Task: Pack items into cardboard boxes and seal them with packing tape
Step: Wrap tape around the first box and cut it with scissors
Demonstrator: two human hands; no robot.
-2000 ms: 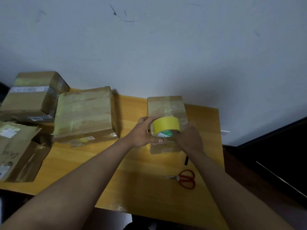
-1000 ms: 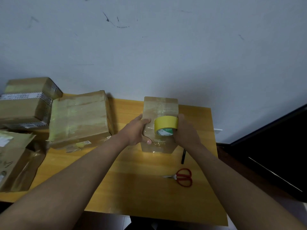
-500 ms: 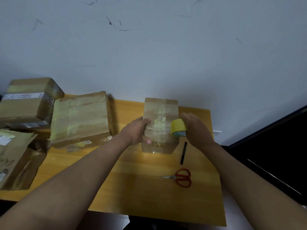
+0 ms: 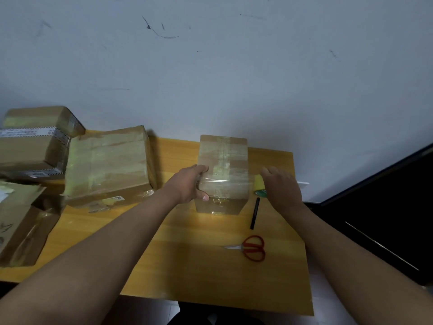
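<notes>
Cardboard box [image 4: 222, 170] in the middle of the wooden table [image 4: 192, 259] is standing near the far edge, by the wall, and it is receiving a band of clear tape across its top. The left hand [image 4: 189, 186] is gripping the box at its left edge, thumb on the near side and fingers curled over the top, so it is pinning the tape's start. The right hand [image 4: 281, 188] is holding the yellow tape roll [image 4: 259, 185] just beside the box's right edge; the roll is mostly hidden behind the hand, and its fingers seem to be curling around it.

To do this step well, I think the right hand should be keeping the strip tight and level while lowering it over the right edge, and the left hand should be pressing firmly so the box is not sliding. Loose tape would probably be wrinkling.

The tape is thin, glossy and transparent, and it is showing creases on the near face. The box is matte brown with several older tape layers. The red-handled scissors [image 4: 251, 248] and a slim black pen [image 4: 255, 213] are lying on the table at the right, near the person. More taped boxes [image 4: 107, 163] are sitting at the left.
</notes>
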